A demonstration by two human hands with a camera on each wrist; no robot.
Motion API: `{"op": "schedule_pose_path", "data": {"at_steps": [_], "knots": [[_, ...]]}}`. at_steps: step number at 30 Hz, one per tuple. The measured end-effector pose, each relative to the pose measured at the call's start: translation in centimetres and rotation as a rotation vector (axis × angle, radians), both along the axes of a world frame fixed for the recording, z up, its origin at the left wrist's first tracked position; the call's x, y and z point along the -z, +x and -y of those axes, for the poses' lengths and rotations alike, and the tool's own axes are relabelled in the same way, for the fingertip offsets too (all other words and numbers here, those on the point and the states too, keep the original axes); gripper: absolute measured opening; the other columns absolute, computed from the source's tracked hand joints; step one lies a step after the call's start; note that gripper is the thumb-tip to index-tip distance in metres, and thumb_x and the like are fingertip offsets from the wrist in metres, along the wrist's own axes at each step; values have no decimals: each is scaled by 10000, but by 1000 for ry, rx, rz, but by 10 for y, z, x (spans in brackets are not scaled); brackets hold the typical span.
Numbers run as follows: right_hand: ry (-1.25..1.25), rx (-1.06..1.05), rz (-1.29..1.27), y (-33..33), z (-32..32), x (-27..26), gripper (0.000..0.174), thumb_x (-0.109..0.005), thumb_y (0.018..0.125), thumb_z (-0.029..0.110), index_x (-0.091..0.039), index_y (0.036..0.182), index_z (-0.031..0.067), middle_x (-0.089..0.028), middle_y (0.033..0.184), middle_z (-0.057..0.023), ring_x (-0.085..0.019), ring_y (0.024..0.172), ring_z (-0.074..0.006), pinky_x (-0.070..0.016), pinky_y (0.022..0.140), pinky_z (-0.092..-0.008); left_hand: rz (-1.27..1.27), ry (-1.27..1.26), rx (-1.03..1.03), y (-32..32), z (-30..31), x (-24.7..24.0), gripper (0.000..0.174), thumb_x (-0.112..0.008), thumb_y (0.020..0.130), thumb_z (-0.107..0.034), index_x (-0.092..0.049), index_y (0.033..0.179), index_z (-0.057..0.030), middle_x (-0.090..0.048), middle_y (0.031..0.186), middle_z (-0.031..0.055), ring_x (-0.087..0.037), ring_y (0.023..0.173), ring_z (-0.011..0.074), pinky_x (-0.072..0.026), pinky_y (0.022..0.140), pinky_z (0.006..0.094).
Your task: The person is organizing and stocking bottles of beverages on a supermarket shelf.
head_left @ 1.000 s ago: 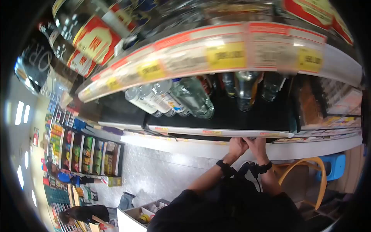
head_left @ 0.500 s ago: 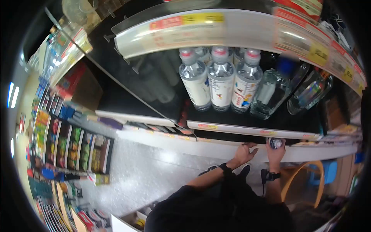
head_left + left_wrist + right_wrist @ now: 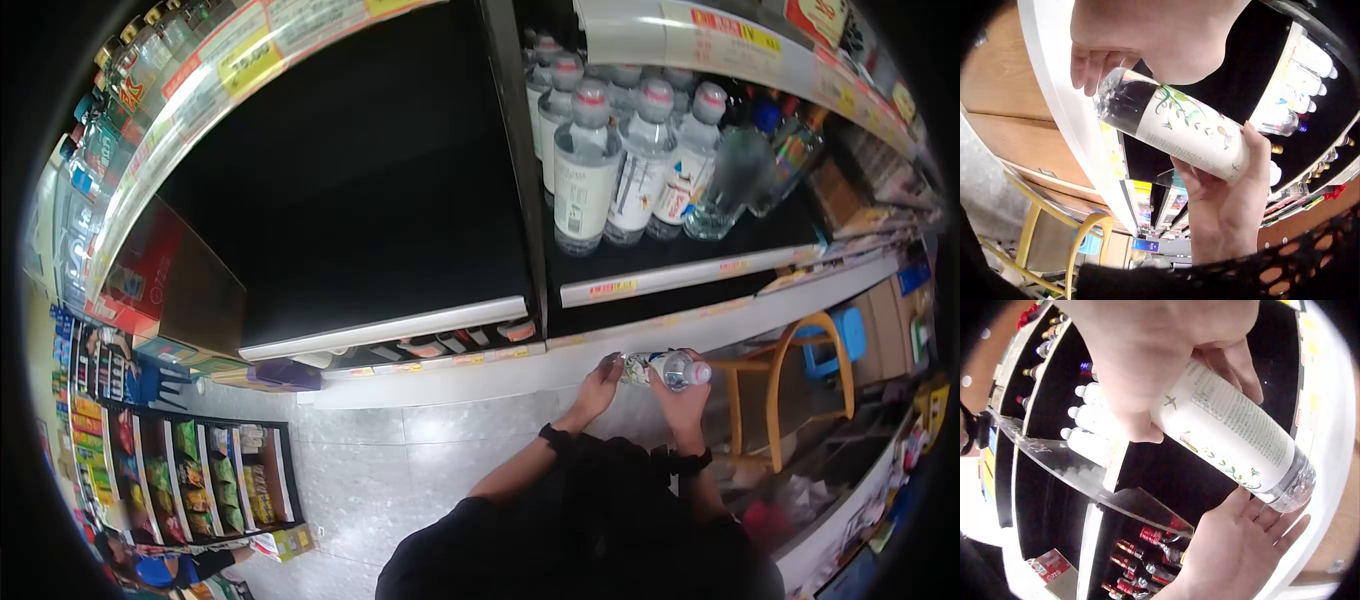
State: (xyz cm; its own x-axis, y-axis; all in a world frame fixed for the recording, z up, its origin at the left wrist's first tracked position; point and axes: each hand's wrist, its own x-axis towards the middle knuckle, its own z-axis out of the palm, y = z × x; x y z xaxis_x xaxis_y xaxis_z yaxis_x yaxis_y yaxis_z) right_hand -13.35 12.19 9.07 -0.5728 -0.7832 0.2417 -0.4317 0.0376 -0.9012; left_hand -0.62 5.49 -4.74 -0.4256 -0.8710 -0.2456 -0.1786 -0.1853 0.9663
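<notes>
A clear bottle with a white, plant-patterned label lies nearly sideways between the two hands, in front of the shelf. My right hand grips it around the label near the capped end. At the base end, my left hand touches or sits just under the bottle, its fingers fairly straight. Similar white-labelled bottles stand upright on the shelf above, beside a clear glass bottle.
A black shelf section spans the left, with a red and brown carton at its end. Right of the hands stands a wooden chair, a blue stool behind it. A snack rack and a person are at lower left.
The bottle has come out from the shelf edge and tipped from upright to sideways. My left hand has moved to its base. The head view has swung toward the left shelf section.
</notes>
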Motion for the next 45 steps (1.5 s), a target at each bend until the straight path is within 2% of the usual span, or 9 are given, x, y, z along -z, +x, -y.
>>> {"op": "schedule_pose_path", "data": {"at_steps": [12,14,17,18,21,31,37,41,45], "knots": [[-31,-98,144,68,-114,29,526,-792,667,40,-534,1123,-10,-628,1037,-114,-603,920,-157,-497,830,-299,128,29,199,71,-90,19,552,-397,989,-452,-442,1355,-41,-630,1073,211,-609,891,244,-494,781,338],[-72,-98,114,82,-129,41,518,-792,676,41,-532,1121,-8,-626,1035,-113,-603,911,-153,-499,822,-299,198,160,239,91,-109,9,533,-365,990,-434,-454,1329,-32,-574,1189,289,-532,1171,390,-403,982,402],[-5,-103,313,111,-146,44,510,-796,683,49,-532,1115,-6,-634,1009,-111,-608,893,-148,-503,810,-304,208,185,248,127,-131,17,525,-377,988,-416,-467,1316,-16,-585,1169,288,-547,1148,398,-410,976,403],[42,-127,296,121,-149,38,495,-798,695,63,-534,1107,-5,-644,962,-101,-613,873,-142,-509,788,-304,182,98,233,139,-137,36,523,-384,997,-405,-446,1342,-18,-638,948,172,-626,770,201,-506,703,337],[106,-248,181,139,-149,26,486,-798,701,80,-536,1103,3,-652,924,-96,-623,858,-145,-513,768,-306,184,267,227,166,-138,-4,514,-391,997,-389,-455,1320,7,-633,992,178,-635,730,207,-514,714,337],[489,-462,-247,219,-65,-18,613,-826,668,219,-508,1157,32,-681,928,-159,-679,889,-314,-539,737,-367,167,237,-27,261,-86,-3,539,-394,986,-426,-485,1302,2,-651,821,129,-631,667,182,-494,594,305],[304,-791,-168,308,22,-12,627,-812,672,208,-502,1186,27,-668,985,-178,-656,919,-361,-531,763,-406,16,206,-266,369,-25,-15,541,-428,973,-426,-501,1300,-2,-653,896,142,-601,636,173,-484,593,297],[121,-834,-228,377,71,-14,622,-824,656,133,-515,1188,45,-662,1019,-157,-669,933,-293,-524,795,-354,59,12,-522,433,21,-34,494,-463,972,-385,-549,1275,-5,-650,913,149,-601,726,130,-498,649,300],[92,-816,-279,428,108,-17,654,-824,658,145,-505,1222,58,-639,1098,-164,-655,965,-327,-524,809,-371,129,-207,-606,471,52,-44,433,-498,950,-305,-566,1253,-3,-601,1188,242,-606,1086,321,-494,874,344]]}}
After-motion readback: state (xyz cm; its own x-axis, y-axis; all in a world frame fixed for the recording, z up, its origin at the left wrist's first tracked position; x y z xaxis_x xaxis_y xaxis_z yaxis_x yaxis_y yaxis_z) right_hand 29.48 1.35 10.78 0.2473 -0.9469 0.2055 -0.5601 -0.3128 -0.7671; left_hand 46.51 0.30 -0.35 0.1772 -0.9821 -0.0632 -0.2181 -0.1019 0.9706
